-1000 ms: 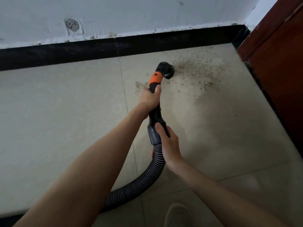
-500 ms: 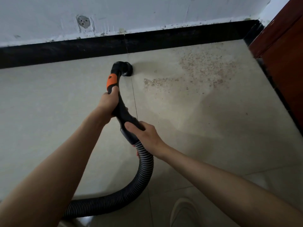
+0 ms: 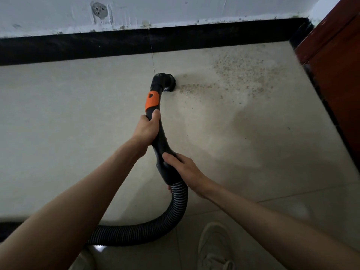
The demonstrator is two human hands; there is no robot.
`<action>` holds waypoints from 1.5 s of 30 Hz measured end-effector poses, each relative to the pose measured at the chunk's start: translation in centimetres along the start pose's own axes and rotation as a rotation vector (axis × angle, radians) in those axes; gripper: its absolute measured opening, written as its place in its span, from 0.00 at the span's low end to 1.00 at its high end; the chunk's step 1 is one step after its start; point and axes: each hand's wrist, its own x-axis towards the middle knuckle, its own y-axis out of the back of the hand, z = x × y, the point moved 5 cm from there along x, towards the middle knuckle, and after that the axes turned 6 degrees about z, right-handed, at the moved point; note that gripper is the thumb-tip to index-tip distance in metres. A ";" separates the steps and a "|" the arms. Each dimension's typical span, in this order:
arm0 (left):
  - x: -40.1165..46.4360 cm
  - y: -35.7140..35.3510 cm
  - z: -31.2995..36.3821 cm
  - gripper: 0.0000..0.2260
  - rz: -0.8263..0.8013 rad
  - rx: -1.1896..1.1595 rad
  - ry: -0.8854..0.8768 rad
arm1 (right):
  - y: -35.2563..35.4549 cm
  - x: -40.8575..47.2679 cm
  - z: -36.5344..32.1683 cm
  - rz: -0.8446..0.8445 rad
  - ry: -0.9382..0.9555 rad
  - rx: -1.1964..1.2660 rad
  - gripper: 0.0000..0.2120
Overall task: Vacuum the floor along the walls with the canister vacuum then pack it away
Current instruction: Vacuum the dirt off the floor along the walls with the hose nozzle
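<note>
Two hands on the vacuum from my head cam: left hand [image 3: 147,129] wrapped round the black handle [image 3: 159,133] below the orange band [image 3: 152,101], right hand [image 3: 185,170] gripping the cuff above the ribbed hose [image 3: 175,207]. Nozzle [image 3: 165,82] sits on the floor [image 3: 78,114] mid-frame, touching the grit patch [image 3: 243,75] toward the upper right.

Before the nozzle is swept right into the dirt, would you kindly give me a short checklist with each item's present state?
1. Left hand grips the handle: ok.
2. Right hand holds the hose cuff: ok.
3. Nozzle down on the floor: ok.
4. Dirt patch right of the nozzle, path unobstructed: ok.
5. Hose free of kinks: ok where visible.
6. Suction running: cannot tell.
</note>
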 end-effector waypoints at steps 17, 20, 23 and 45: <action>0.8 -8.4 4.0 0.13 -0.186 0.155 -0.146 | 5.0 0.2 -0.7 0.510 0.009 0.083 0.19; 1.0 -9.3 4.2 0.12 -0.207 0.160 -0.149 | 5.4 0.1 -1.0 0.545 0.029 0.076 0.19; 1.4 -9.3 4.4 0.12 -0.205 0.165 -0.135 | 5.2 0.4 -1.3 0.537 0.024 0.067 0.17; 3.2 0.1 2.8 0.21 0.044 0.207 -0.134 | 0.6 2.2 -1.6 0.232 0.032 -0.139 0.17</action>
